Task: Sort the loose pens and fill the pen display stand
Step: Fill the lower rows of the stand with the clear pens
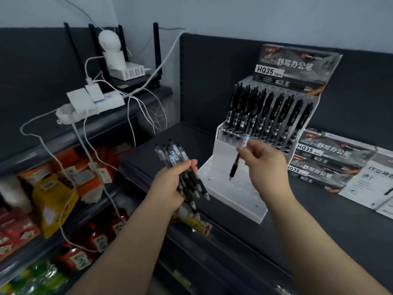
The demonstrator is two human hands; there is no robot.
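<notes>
A white tiered pen display stand (223, 143) stands on a dark shelf. Its upper rows hold several black pens (274, 111); its lowest tier (238, 194) shows bare holes. My left hand (172, 184) grips a bundle of several black pens (180, 167), tips pointing down and to the right. My right hand (263, 162) pinches a single black pen (236, 165) near its clip end, tip down, hanging just above the lowest tier's holes.
Flat pen boxes (327, 158) marked HQ35 lie right of the stand. A router (131, 75), a power strip (93, 101) and white cables (131, 124) sit on the shelf at the left. Packaged snacks (53, 194) fill lower shelves at the left.
</notes>
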